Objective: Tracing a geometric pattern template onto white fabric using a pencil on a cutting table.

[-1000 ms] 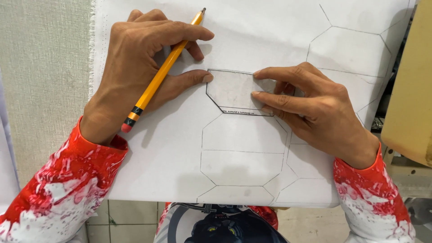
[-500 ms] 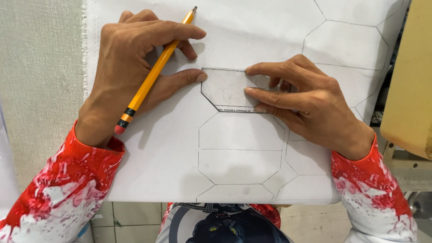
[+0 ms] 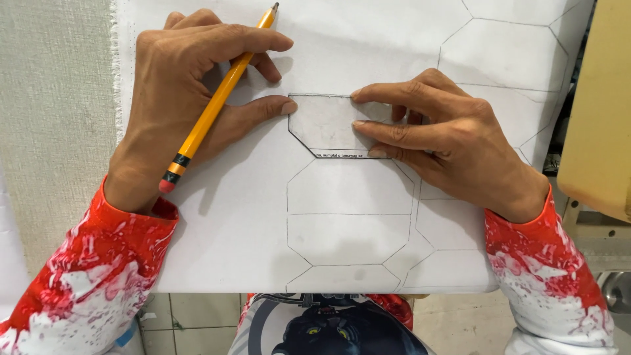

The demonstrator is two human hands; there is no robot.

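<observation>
The left hand (image 3: 190,112) is resting on the white fabric (image 3: 230,223), left of the grey template (image 3: 328,125), fingers curled around a yellow pencil (image 3: 213,108) whose tip is pointing away past the knuckles; its thumb is touching the template's left edge. The template is lying flat on the fabric, above the pencilled hexagon outlines (image 3: 348,217). The right hand (image 3: 447,141), holding nothing, is pressing three spread fingertips onto the template's right side.

One yellow wooden pencil with a pink eraser (image 3: 213,108), one grey cut-cornered paper template (image 3: 325,125), one white fabric sheet marked with pencilled outlines (image 3: 230,223), and two bare hands: left (image 3: 190,85), right (image 3: 447,138).
</observation>
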